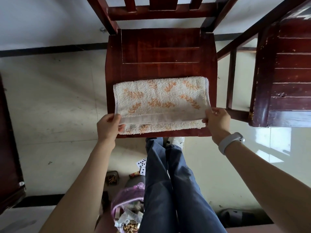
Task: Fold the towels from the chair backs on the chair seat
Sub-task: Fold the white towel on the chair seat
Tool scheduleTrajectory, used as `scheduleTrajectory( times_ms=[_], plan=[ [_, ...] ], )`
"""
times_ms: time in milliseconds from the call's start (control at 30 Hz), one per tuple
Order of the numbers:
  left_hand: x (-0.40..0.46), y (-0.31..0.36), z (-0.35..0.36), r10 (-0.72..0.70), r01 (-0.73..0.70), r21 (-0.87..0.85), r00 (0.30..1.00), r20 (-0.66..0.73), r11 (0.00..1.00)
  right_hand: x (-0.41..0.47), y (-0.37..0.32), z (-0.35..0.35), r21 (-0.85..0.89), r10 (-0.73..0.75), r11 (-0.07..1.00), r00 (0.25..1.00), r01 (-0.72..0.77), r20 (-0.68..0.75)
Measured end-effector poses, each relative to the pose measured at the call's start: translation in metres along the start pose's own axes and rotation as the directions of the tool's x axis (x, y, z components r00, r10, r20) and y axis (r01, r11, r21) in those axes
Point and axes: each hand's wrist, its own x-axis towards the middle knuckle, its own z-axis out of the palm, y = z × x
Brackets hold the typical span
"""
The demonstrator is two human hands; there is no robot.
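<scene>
A white towel [161, 100] with orange leaf patterns lies folded on the front half of the dark red wooden chair seat [161, 52]. My left hand [108, 126] pinches the towel's near left corner of the top layer. At the near right corner, my right hand [217, 120] grips the same layer. That top layer is lifted a little off the lower layer along the seat's front edge. The chair back [161, 10] is bare of towels in the part that shows.
A second dark red chair [286, 69] stands close on the right. Dark furniture [8, 148] is at the left edge. On the floor near my legs lie playing cards [142, 163], a purple bag [129, 199] and small litter.
</scene>
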Motion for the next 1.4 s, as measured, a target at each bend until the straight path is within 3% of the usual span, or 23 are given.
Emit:
scheduleTrajectory(
  times_ms=[167,300,533,700,800,867,933,1000,1100,1200,1267,1400],
  plan=[
    [-0.006,0.001,-0.019,0.013,-0.015,-0.09,1.0,-0.022,0.996,-0.015,-0.006,-0.014,0.227,0.014,0.973,0.997,-0.03,0.071],
    [-0.011,-0.007,-0.026,-0.033,0.033,-0.129,0.999,-0.002,0.991,-0.018,0.01,-0.014,0.24,0.053,0.968,0.993,-0.077,0.104],
    [-0.005,-0.033,-0.016,-0.191,0.188,-0.167,0.982,0.002,0.968,-0.014,0.034,-0.001,-0.025,-0.01,1.0,0.999,0.011,0.034],
    [0.001,-0.04,-0.007,-0.137,0.131,-0.129,0.99,-0.043,0.983,-0.006,0.04,0.003,-0.145,-0.041,0.989,0.999,0.041,-0.002],
    [0.005,-0.047,-0.007,-0.058,0.058,-0.004,0.996,-0.074,0.998,-0.002,0.041,0.002,-0.213,-0.069,0.975,0.997,0.061,-0.027],
    [0.007,-0.053,-0.008,0.023,-0.007,0.208,0.997,-0.075,0.978,-0.003,0.04,0.001,-0.298,-0.078,0.952,0.996,0.063,-0.04],
    [0.005,-0.056,-0.008,0.173,-0.128,0.394,0.982,-0.08,0.91,-0.009,0.038,-0.001,-0.396,-0.129,0.913,0.99,0.096,-0.058],
    [-0.001,-0.053,-0.004,0.427,-0.341,0.569,0.904,-0.02,0.748,-0.017,0.035,0.001,-0.518,-0.346,0.809,0.938,0.278,-0.036],
    [-0.003,-0.043,0.013,0.664,-0.573,0.714,0.719,0.202,0.403,-0.023,0.027,0.017,-0.627,-0.655,0.466,0.72,0.624,0.23],
    [0.013,-0.033,0.042,0.698,-0.67,0.726,0.596,0.397,0.159,-0.012,0.01,0.048,-0.64,-0.681,0.151,0.549,0.753,0.485],
    [0.028,-0.028,0.062,0.701,-0.681,0.73,0.549,0.455,0.059,0.0,0.001,0.072,-0.625,-0.706,0.006,0.446,0.78,0.55],
    [0.044,-0.029,0.084,0.698,-0.671,0.739,0.504,0.509,-0.054,0.018,-0.001,0.104,-0.616,-0.759,-0.06,0.365,0.785,0.54]
  ],
)
